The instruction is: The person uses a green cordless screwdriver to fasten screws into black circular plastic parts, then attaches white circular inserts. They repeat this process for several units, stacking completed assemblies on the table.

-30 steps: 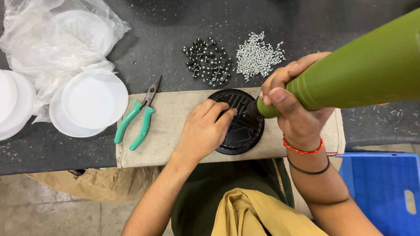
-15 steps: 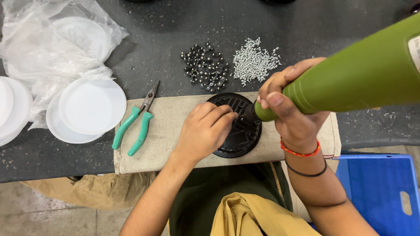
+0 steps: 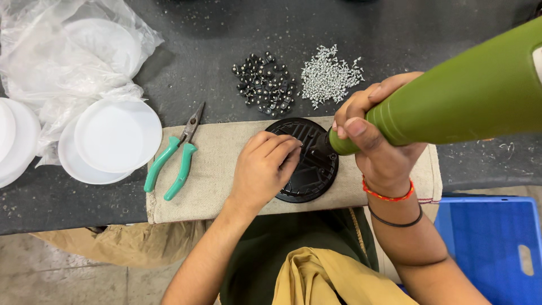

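**Driver tip down on black disc, both hands engaged**

Dark bench (image 3: 226, 34), speckled with grit. Beige cloth mat (image 3: 209, 164) along near edge, carrying the work. Blue crate (image 3: 491, 243) below bench at right.

Green power driver (image 3: 463, 96), bulky, slanting in from upper right, nose down on right rim area of black disc (image 3: 316, 169). Right hand (image 3: 378, 147) wrapped tight round the driver's narrow front end, thumb on top, fingers curled under.

White round lids (image 3: 116, 135) stacked at left, more inside clear plastic bag (image 3: 51, 62) behind.

Disc flat at mat's middle, ribbed face up. Left hand (image 3: 262, 169) lying palm-down on disc's left half, fingers together and bent, pressing it still; nothing pinched.

Green-handled pliers (image 3: 175, 158) half on mat, left of hand, untouched. Behind mat: heap of small black caps (image 3: 264, 85), heap of silver screws (image 3: 329, 73) just beside it.

Step in hand, by judgement: fastening at disc's rim, bit seated. Exact contact point hidden by driver nose. Next move calls for upright, steady pressure and firm hold-down from left hand against disc turning.

Against half a second ago: little changed. Same grips, same tip position, disc unmoved, heaps undisturbed.
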